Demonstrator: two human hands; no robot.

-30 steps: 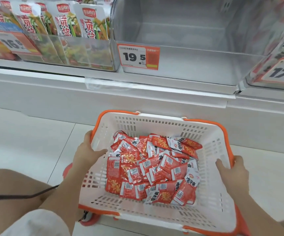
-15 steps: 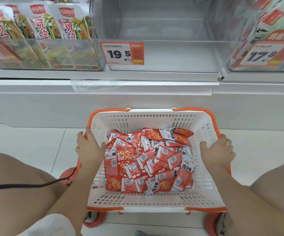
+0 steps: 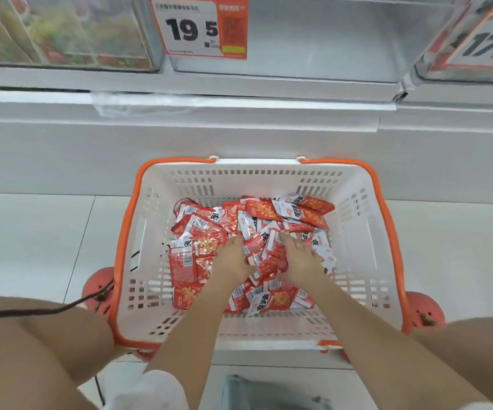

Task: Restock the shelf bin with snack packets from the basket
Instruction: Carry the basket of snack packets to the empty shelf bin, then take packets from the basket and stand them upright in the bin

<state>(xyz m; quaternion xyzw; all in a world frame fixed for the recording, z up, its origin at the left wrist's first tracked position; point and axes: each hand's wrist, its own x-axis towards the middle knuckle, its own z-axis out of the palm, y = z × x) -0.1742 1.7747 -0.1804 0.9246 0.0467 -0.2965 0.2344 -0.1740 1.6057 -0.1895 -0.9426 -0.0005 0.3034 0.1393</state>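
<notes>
i've got both hands down in the basket [image 3: 354, 208], which sits on the floor at six o'clock from the bin [image 3: 313, 48]. my left hand [image 3: 233, 258] and right hand [image 3: 300, 258] are buried side by side in the packets [image 3: 198, 247], fingers dug under a bunch; how tightly they've closed i cannot tell. this looks like the gathering step. the bin at twelve o'clock, behind the 19.5 tag [image 3: 199, 26], looks bare. next i'd scoop a bunch together and lift it up over the bin's front lip.
</notes>
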